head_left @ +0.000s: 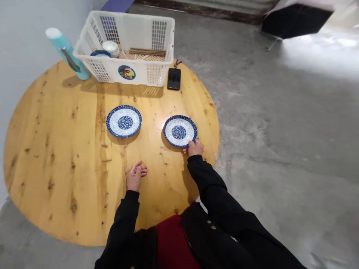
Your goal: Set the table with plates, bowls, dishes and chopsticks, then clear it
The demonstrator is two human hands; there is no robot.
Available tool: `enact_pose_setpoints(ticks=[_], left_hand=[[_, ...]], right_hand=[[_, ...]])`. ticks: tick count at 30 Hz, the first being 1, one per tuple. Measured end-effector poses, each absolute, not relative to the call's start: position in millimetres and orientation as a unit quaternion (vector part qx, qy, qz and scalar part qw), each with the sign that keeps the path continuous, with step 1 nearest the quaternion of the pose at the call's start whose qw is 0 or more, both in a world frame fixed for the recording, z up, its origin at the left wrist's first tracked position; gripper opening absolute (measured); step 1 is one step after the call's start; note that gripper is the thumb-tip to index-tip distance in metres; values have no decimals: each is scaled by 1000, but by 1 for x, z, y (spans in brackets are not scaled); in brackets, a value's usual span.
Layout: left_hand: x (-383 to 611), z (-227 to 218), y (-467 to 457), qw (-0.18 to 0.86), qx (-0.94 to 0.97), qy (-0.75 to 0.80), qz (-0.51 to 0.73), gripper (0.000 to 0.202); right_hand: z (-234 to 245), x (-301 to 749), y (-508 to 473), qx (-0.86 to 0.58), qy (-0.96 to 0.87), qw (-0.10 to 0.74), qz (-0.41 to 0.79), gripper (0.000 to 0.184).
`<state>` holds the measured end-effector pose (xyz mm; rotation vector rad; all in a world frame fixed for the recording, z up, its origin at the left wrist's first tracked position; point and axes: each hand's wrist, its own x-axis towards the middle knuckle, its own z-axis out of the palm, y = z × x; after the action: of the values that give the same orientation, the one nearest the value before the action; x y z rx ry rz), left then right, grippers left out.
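My right hand (195, 148) grips the near right rim of a blue-and-white patterned plate (179, 131), thumb on top and fingers partly underneath. A second plate (125, 122) with the same dark blue border and round centre pattern lies on the wooden table to the left. Below that plate, my left hand (136, 176) hovers over or rests on the tabletop. Its fingers are loosely bent and apart, with nothing in them.
On the round wooden table (56, 149), a white plastic basket (146, 73) at the back holds white bowls (111, 48), a blue-rimmed plate (100, 53) and chopsticks (147, 52). A turquoise thermos (68, 54) and a black phone (174, 79) flank it. A black umbrella (297, 20) lies on the floor.
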<state>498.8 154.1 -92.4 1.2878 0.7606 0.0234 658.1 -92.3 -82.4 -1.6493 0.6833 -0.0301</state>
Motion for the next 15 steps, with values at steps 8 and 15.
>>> enact_pose_setpoints(ticks=[8,15], left_hand=[[496,-89,150,733,581,353,7,42],[503,-81,160,731,567,380,6,40]], right_hand=[[-86,656,-97,-733,299,611,-12,5],[-84,653,-112,-764,283,579,41,5]])
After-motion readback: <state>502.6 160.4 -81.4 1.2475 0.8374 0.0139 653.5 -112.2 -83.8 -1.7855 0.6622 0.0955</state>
